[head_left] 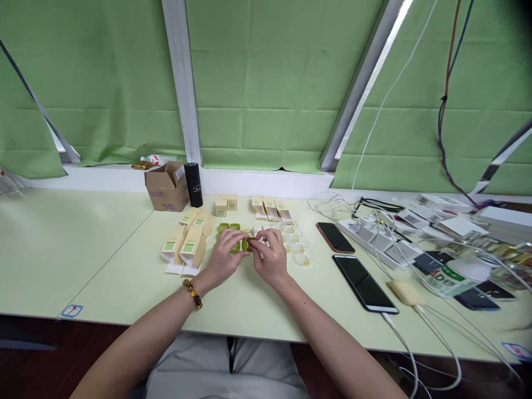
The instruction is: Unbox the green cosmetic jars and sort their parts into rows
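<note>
Between the fingertips of both hands is a small olive-green case [249,244], partly covered by the fingers. My left hand [226,252], with a beaded bracelet [192,293] at its wrist, is closed on the case's left side. From the right, my right hand [270,256] pinches the same piece. Just behind my left hand sit more green cases [224,227], partly hidden. Several clear plastic pieces with yellow spots [302,255] lie right of my right hand. Open cream cartons with green squares [193,244] are left of my left hand.
Small cream boxes [226,204] and open cartons [270,208] stand farther back. A cardboard box [166,187] and black bottle [193,184] are at back left. Two phones [364,284], a power strip [378,244], tangled cables and a white bottle [461,276] crowd the right side.
</note>
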`<state>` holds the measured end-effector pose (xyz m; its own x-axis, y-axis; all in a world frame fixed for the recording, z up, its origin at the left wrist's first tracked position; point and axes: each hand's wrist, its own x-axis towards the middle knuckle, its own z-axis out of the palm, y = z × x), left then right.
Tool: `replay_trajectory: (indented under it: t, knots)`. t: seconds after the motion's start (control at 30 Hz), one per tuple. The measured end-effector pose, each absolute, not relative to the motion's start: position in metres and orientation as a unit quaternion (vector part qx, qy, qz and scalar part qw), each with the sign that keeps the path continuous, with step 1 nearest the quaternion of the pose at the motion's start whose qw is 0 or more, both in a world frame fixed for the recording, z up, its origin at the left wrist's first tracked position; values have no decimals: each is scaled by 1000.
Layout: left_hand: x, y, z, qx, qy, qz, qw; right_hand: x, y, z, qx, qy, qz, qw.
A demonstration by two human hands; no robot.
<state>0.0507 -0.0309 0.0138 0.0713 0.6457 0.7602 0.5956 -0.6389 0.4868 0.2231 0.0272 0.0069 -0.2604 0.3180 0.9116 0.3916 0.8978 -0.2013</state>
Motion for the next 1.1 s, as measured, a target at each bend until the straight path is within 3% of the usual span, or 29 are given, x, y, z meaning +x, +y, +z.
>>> replay_trajectory:
  t: [1.1]
  knots:
    - [45, -28, 15, 680, 486, 549, 5, 226, 20, 7, -187, -787, -138, 572]
